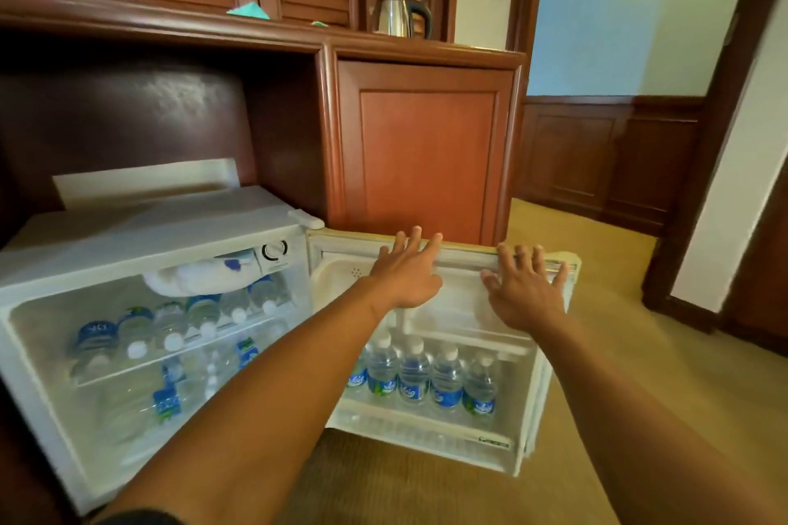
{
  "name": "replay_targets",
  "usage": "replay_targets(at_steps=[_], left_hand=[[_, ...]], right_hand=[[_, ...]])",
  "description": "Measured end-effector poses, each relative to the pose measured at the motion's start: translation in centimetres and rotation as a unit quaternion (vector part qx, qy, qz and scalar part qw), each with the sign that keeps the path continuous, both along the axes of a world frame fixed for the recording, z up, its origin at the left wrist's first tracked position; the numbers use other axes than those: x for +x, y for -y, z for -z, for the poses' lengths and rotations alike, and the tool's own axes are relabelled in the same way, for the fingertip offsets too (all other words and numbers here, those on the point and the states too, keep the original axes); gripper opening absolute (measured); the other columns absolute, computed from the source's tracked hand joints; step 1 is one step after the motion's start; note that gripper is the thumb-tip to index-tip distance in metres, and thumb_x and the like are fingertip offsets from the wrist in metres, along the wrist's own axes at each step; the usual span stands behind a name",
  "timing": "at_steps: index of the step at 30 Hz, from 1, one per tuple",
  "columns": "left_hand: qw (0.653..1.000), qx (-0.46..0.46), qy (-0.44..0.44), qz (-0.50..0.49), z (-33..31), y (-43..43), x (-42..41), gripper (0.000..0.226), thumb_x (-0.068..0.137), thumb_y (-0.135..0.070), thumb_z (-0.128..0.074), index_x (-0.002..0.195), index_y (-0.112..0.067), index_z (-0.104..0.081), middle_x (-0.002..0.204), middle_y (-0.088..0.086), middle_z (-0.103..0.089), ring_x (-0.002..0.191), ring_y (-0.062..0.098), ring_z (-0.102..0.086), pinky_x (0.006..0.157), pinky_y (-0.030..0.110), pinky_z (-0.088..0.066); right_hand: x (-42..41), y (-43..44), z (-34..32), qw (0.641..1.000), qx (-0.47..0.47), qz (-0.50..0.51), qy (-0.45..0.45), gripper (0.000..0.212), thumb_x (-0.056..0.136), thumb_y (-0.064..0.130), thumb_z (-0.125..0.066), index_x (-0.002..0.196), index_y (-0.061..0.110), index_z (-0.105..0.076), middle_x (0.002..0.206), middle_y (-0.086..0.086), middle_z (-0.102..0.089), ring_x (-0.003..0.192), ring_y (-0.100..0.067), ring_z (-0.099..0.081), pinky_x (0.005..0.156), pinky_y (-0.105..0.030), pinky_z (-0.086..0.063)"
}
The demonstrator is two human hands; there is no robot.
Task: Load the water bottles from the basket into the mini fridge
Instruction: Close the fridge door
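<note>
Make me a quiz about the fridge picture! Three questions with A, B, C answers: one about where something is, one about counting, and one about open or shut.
1. Where is the kettle?
A. on the wooden counter
B. inside the fridge
C. on the floor

2. How many bottles stand in the door rack?
A. one
B. five
C. ten

3. How is the fridge door?
A. shut
B. taken off
C. swung open

Answers: 1 A, it stands on top of the cabinet. 2 B, five caps show in a row. 3 C, the left hand and right hand rest flat on its open inner side.

Bright, warm indoor light; wide-angle bending at edges; soft blur; dark alcove upper left.
</note>
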State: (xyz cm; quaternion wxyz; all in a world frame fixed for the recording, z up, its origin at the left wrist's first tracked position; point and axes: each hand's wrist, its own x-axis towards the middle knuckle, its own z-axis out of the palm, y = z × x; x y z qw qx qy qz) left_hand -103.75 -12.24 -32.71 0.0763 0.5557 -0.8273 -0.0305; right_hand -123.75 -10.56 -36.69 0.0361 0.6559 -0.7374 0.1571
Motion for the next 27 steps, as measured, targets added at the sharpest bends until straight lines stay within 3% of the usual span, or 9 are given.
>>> replay_targets(at_steps=[5,9,12,16,19,21,25,27], left_hand=[[1.0,0.009,-0.008,0.004,1.1,-1.7,0.6,0.068,0.099,-0.033,-0.037,0.158,-0.034,-0.002,0.167,0.005,0.007,0.153,0.03,0.007,0.122,0.052,-0.005],[0.999,-0.009,-0.034,0.02,1.1,-4.6,2.8,0.062,0.1,-0.029,-0.036,0.157,-0.031,-0.01,0.167,0.004,0.0,0.153,0.029,0.002,0.122,0.051,-0.008],[0.998,-0.005,-0.057,0.027,1.1,-7.0,4.9,0.059,0.101,-0.028,-0.033,0.156,-0.032,-0.012,0.167,0.002,-0.001,0.153,0.026,0.001,0.122,0.051,-0.011],[0.995,0.021,-0.097,0.018,1.6,-10.1,8.0,0.06,0.103,-0.032,-0.028,0.159,-0.028,-0.005,0.167,-0.002,0.004,0.154,0.022,0.001,0.122,0.046,-0.015],[0.992,0.044,-0.115,0.011,2.3,-13.1,10.9,0.061,0.104,-0.037,-0.023,0.159,-0.029,0.001,0.167,-0.004,0.008,0.154,0.017,0.004,0.124,0.041,-0.009],[0.988,0.054,-0.141,0.008,2.6,-15.4,12.9,0.058,0.106,-0.037,-0.022,0.159,-0.03,-0.001,0.166,-0.008,0.007,0.153,0.011,0.003,0.123,0.034,-0.005],[0.973,0.075,-0.219,-0.013,2.3,-19.8,17.6,0.051,0.109,-0.033,-0.021,0.159,-0.025,-0.015,0.166,-0.007,-0.011,0.15,0.007,-0.014,0.12,0.026,-0.01],[0.962,0.083,-0.259,-0.034,1.6,-22.1,20.0,0.048,0.109,-0.03,-0.021,0.156,-0.025,-0.024,0.162,-0.007,-0.024,0.143,0.007,-0.03,0.118,0.028,-0.022]], right_hand=[[2.1,-4.6,-0.2,1.0,0.001,0.007,-0.025,0.063,0.103,0.045,-0.02,0.158,0.023,-0.002,0.166,-0.008,-0.004,0.153,-0.032,0.003,0.116,-0.066,0.006],[5.2,-9.2,-0.7,0.999,-0.012,0.01,-0.044,0.06,0.103,0.042,-0.018,0.157,0.017,-0.01,0.162,-0.013,-0.018,0.15,-0.034,-0.011,0.117,-0.064,0.004],[7.2,-12.7,-1.4,0.998,-0.03,-0.022,-0.053,0.056,0.103,0.04,-0.02,0.154,0.015,-0.022,0.153,-0.012,-0.036,0.141,-0.032,-0.031,0.118,-0.057,-0.016],[10.0,-17.0,-3.2,0.994,-0.014,-0.102,-0.03,0.042,0.095,0.029,-0.033,0.134,0.018,-0.045,0.126,-0.005,-0.055,0.117,-0.029,-0.049,0.096,-0.044,-0.042],[11.9,-18.9,-4.6,0.983,0.009,-0.182,0.009,0.023,0.086,0.024,-0.035,0.096,0.024,-0.056,0.096,0.002,-0.056,0.096,-0.026,-0.052,0.083,-0.045,-0.05],[13.3,-19.3,-4.9,0.97,0.005,-0.231,0.078,0.032,0.089,0.018,-0.037,0.101,0.019,-0.067,0.091,0.001,-0.058,0.089,-0.024,-0.055,0.08,-0.042,-0.05],[17.6,-18.8,-3.5,0.917,-0.023,-0.298,0.264,0.042,0.094,-0.004,-0.044,0.118,0.016,-0.072,0.099,0.007,-0.058,0.099,-0.016,-0.059,0.072,-0.012,-0.039],[19.9,-17.8,-2.0,0.888,-0.046,-0.333,0.314,0.047,0.091,-0.006,-0.043,0.113,0.023,-0.073,0.111,0.005,-0.062,0.111,-0.016,-0.059,0.085,-0.008,-0.041]])
